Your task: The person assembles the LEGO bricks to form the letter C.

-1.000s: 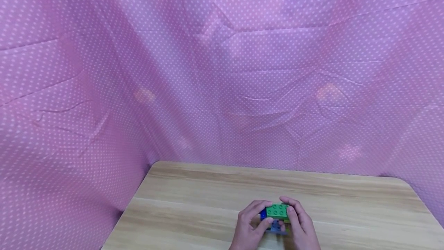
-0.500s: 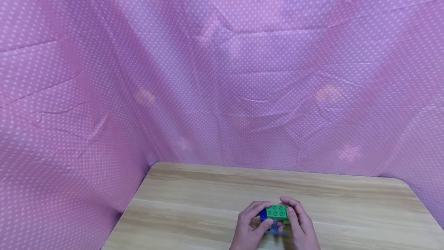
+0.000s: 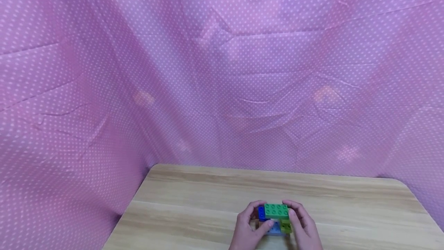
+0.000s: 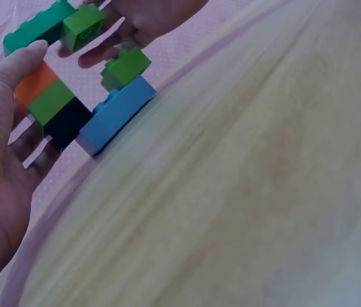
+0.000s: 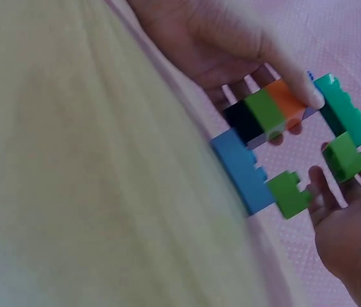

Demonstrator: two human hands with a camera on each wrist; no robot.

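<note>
A ring-like build of toy building bricks stands near the table's front. Its base is a long light blue brick (image 4: 117, 116). On its left end rise a black brick (image 5: 243, 121), a light green one (image 5: 264, 105), an orange one (image 5: 285, 102) and a dark blue one (image 3: 261, 213). A long green brick (image 3: 276, 211) spans the top, with a small light green brick (image 5: 345, 157) under its right end. Below that, a gap apart, another light green brick (image 4: 126, 68) sits on the base. My left hand (image 3: 247, 227) grips the stack; my right hand (image 3: 305, 226) holds the small upper brick.
The wood-grain table (image 3: 194, 207) has rounded far corners. Pink polka-dot cloth (image 3: 222, 88) hangs behind it and along both sides.
My right fingers have drawn out of the gap, so the lower light green brick shows more. My left fingertips have slipped off the long green brick's top. The build has shifted slightly.
</note>
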